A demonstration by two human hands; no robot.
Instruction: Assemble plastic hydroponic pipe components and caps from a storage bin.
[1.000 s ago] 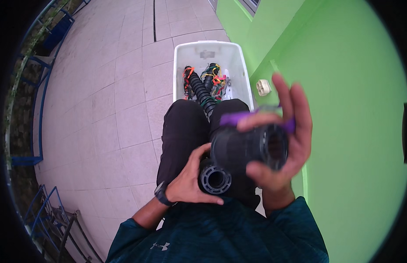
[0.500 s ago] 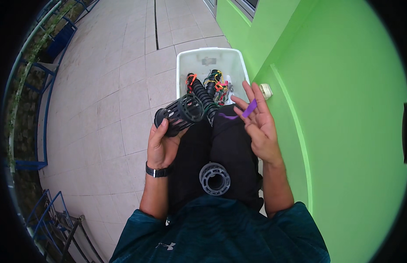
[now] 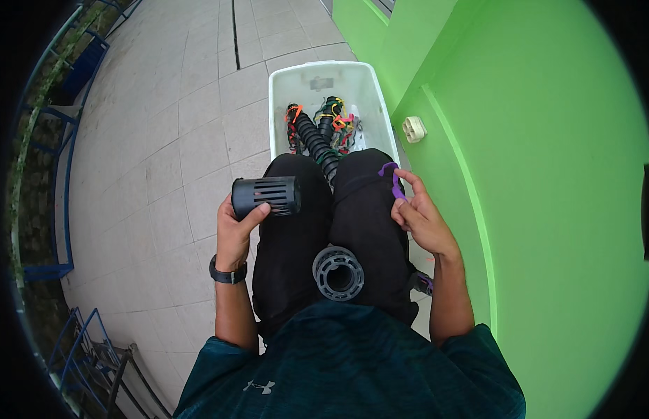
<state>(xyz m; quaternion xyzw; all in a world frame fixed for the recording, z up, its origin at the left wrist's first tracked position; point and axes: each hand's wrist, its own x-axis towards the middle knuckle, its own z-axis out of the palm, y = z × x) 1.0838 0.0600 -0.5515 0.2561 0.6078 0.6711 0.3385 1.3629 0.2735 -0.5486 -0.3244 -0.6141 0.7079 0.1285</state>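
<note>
Left hand (image 3: 235, 234), frame centre-left, grip closed around black slotted plastic cylinder (image 3: 266, 196), long axis horizontal. Right hand (image 3: 418, 218), centre-right, fingers pinching purple strap (image 3: 393, 179) over knee. Grey ribbed ring (image 3: 337, 272) on lap between hands, nearer right.

A seated person wears a dark teal short-sleeved shirt (image 3: 352, 363) with a small pale emblem at the chest, black trousers (image 3: 296, 230), and a black wristwatch (image 3: 228, 274) on the left wrist; both forearms bare.
</note>
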